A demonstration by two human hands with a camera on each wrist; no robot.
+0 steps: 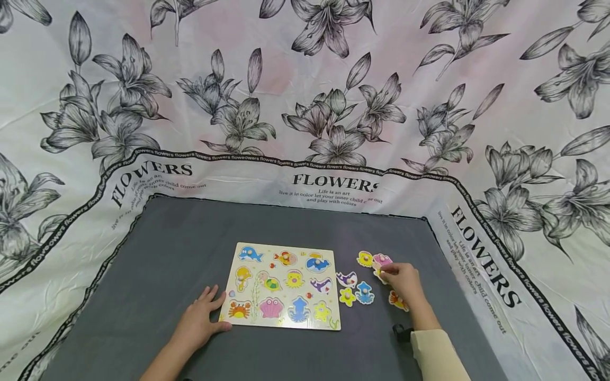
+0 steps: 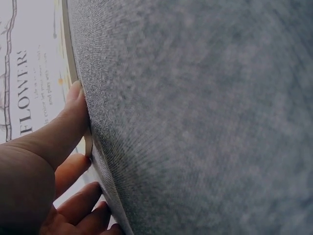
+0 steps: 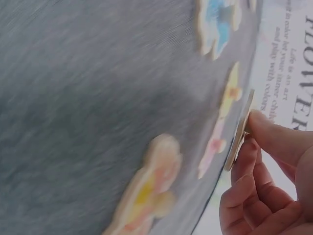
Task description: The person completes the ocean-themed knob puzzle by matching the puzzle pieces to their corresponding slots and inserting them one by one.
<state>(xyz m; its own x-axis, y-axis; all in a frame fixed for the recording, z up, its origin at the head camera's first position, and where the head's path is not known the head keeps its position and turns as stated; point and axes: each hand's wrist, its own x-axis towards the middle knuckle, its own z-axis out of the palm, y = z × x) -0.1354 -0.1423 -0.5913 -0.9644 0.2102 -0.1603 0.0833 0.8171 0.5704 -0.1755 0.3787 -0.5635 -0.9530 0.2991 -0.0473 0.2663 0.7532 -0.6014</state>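
Note:
My left hand [image 1: 202,317] holds the near left corner of a wooden puzzle board [image 1: 281,251] lying on the grey cloth. Its thumb [image 2: 73,112] lies along the near edge and the other fingers are spread at the left side. Colourful sea animals cover the board. To the right of it, my right hand [image 1: 404,280] pinches a thin puzzle piece [image 3: 240,134] between thumb and forefinger. That piece shows edge-on in the right wrist view, and the fingers partly hide its yellow face in the head view. A pink piece [image 1: 383,259] and a yellow round piece [image 1: 365,259] lie just beyond.
Between board and right hand lie a purple whale piece [image 1: 347,279], a yellow star piece [image 1: 347,297] and a blue squid piece [image 1: 364,292]. An orange piece [image 1: 397,300] is under the right wrist. Flower-printed cloth [image 1: 333,190] rises behind and beside the grey surface [image 1: 200,233].

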